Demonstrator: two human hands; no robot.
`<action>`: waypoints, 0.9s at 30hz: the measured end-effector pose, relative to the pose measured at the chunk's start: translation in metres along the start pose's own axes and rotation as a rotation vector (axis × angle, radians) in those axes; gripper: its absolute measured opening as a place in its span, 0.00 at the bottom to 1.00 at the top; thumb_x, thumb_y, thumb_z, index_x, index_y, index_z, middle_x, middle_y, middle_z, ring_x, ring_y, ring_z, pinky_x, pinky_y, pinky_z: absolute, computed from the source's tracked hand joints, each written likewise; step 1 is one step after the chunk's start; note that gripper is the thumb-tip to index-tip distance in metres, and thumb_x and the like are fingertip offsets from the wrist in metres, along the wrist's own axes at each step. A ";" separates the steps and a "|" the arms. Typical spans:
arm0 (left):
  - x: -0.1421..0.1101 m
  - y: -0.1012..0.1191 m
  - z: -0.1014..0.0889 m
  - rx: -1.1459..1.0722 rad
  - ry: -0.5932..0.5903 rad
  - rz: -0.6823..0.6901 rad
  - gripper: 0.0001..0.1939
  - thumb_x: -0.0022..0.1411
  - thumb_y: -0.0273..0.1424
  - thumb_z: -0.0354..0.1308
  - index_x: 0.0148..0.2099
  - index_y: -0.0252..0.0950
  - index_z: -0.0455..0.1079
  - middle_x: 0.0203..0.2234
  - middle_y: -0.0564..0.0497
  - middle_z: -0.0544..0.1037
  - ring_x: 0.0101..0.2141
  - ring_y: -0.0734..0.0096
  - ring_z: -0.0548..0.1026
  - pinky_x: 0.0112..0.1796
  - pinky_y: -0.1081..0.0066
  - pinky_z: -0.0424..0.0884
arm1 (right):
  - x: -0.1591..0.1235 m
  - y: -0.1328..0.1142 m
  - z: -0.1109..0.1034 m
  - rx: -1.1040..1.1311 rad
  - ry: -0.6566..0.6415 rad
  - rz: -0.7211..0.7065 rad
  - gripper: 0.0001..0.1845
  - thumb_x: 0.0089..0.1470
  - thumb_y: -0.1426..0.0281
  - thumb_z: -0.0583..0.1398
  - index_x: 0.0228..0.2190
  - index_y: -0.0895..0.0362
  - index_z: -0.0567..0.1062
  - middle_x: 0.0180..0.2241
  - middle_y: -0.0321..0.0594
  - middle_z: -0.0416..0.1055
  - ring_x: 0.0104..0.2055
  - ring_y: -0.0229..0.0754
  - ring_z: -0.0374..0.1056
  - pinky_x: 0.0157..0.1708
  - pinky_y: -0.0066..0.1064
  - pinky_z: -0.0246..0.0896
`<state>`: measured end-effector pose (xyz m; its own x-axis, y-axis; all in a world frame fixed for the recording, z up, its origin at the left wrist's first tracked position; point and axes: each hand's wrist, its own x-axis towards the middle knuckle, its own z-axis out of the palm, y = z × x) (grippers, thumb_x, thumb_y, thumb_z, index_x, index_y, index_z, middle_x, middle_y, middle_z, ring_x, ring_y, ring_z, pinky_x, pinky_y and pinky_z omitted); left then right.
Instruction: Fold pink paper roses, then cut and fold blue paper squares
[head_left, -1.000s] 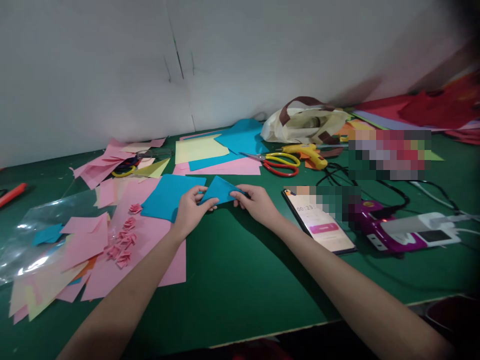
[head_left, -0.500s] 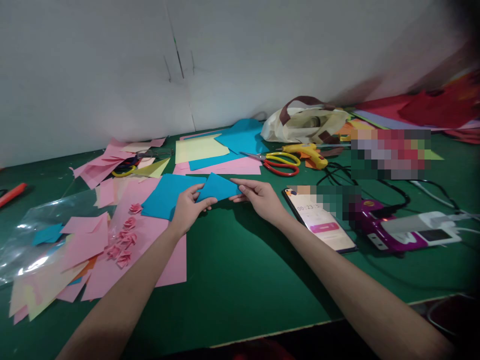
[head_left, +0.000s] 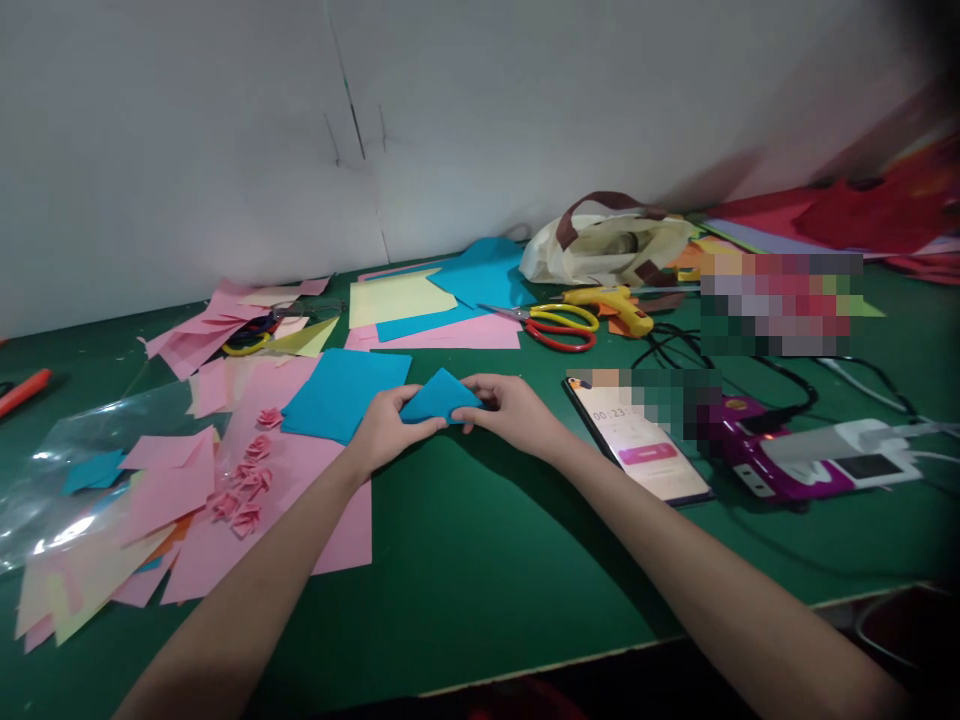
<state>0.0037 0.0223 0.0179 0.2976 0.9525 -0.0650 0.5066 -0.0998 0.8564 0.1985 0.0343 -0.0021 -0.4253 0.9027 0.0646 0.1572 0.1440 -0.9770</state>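
Observation:
A small blue piece of paper (head_left: 441, 392), folded to a triangle with its tip pointing away from me, is held between both hands over the green table. My left hand (head_left: 386, 430) pinches its left corner, thumb along the lower edge. At the right corner my right hand (head_left: 514, 412) is closed on it, thumb on the near edge and fingers behind. Left of the hands, larger blue paper sheets (head_left: 337, 390) lie on a pink sheet (head_left: 352, 530). Several pink paper roses (head_left: 251, 480) rest on that pink sheet, beside my left forearm.
Scissors (head_left: 562, 325), a yellow glue gun (head_left: 611, 305) and a cloth bag (head_left: 607, 250) lie toward the wall. A phone (head_left: 645, 445) and a purple power strip (head_left: 787, 465) with cables are at right. Paper scraps and a clear plastic bag (head_left: 75, 430) cover the left side.
The blue paper now shows as a triangle, its tip more central and lower in view. My hands have come closer together, and the right thumb has moved onto its near edge.

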 end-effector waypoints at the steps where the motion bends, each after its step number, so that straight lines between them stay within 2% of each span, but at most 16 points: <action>1: 0.000 0.001 0.000 0.008 0.000 -0.002 0.18 0.49 0.43 0.63 0.39 0.36 0.72 0.32 0.48 0.78 0.32 0.61 0.76 0.30 0.67 0.72 | 0.000 0.001 0.001 -0.002 -0.013 -0.007 0.15 0.46 0.67 0.63 0.38 0.58 0.74 0.30 0.38 0.74 0.25 0.37 0.70 0.30 0.30 0.65; 4: 0.001 0.002 -0.001 -0.056 -0.017 -0.019 0.19 0.48 0.42 0.65 0.39 0.35 0.72 0.32 0.48 0.78 0.32 0.62 0.75 0.30 0.67 0.72 | 0.000 0.001 0.002 -0.035 0.024 -0.024 0.18 0.46 0.67 0.62 0.41 0.58 0.74 0.25 0.35 0.72 0.22 0.36 0.67 0.28 0.29 0.63; 8: 0.001 -0.002 -0.002 -0.184 -0.032 -0.042 0.18 0.52 0.42 0.62 0.42 0.37 0.72 0.27 0.50 0.77 0.26 0.69 0.73 0.27 0.71 0.70 | 0.000 -0.002 0.002 -0.135 0.100 -0.071 0.19 0.53 0.67 0.56 0.46 0.58 0.73 0.17 0.31 0.64 0.18 0.34 0.59 0.23 0.27 0.58; 11: 0.002 -0.008 -0.004 -0.259 -0.037 -0.009 0.15 0.56 0.42 0.58 0.40 0.36 0.74 0.21 0.52 0.74 0.23 0.72 0.70 0.27 0.73 0.67 | -0.002 -0.003 0.001 -0.145 0.141 -0.129 0.21 0.56 0.68 0.53 0.51 0.54 0.70 0.17 0.29 0.61 0.18 0.34 0.57 0.22 0.27 0.56; 14: 0.005 -0.014 -0.006 -0.343 -0.053 0.020 0.16 0.59 0.43 0.56 0.38 0.35 0.74 0.21 0.52 0.74 0.25 0.72 0.71 0.29 0.73 0.67 | -0.003 -0.001 0.001 -0.150 0.189 -0.174 0.21 0.57 0.68 0.52 0.52 0.49 0.70 0.17 0.30 0.62 0.19 0.34 0.56 0.23 0.27 0.57; 17: 0.007 -0.019 -0.008 -0.381 -0.064 0.036 0.17 0.60 0.44 0.54 0.38 0.35 0.73 0.22 0.51 0.76 0.25 0.72 0.72 0.31 0.72 0.67 | -0.003 -0.002 0.002 -0.174 0.241 -0.230 0.19 0.57 0.68 0.52 0.49 0.48 0.72 0.24 0.33 0.69 0.21 0.34 0.60 0.26 0.29 0.60; 21: 0.007 -0.021 -0.008 -0.403 -0.085 0.040 0.17 0.60 0.43 0.53 0.39 0.35 0.73 0.24 0.49 0.77 0.27 0.71 0.73 0.31 0.73 0.68 | -0.002 -0.004 0.004 -0.175 0.269 -0.351 0.15 0.56 0.70 0.54 0.42 0.49 0.77 0.37 0.38 0.74 0.36 0.39 0.68 0.37 0.31 0.63; 23: 0.006 -0.020 -0.008 -0.403 -0.097 0.036 0.16 0.60 0.43 0.54 0.40 0.35 0.73 0.25 0.49 0.78 0.27 0.72 0.73 0.31 0.73 0.68 | -0.002 -0.004 0.005 -0.170 0.296 -0.336 0.15 0.55 0.70 0.56 0.43 0.49 0.76 0.40 0.38 0.74 0.41 0.41 0.69 0.39 0.32 0.64; 27: 0.005 -0.018 -0.007 -0.403 -0.105 0.034 0.16 0.60 0.42 0.55 0.41 0.35 0.72 0.26 0.49 0.78 0.27 0.72 0.74 0.31 0.74 0.68 | -0.001 -0.002 0.006 -0.213 0.304 -0.305 0.20 0.54 0.70 0.58 0.49 0.49 0.71 0.43 0.38 0.74 0.40 0.40 0.69 0.38 0.33 0.64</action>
<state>-0.0096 0.0307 0.0055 0.4003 0.9139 -0.0675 0.1444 0.0098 0.9895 0.1938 0.0306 -0.0017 -0.2056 0.8796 0.4290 0.2588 0.4717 -0.8430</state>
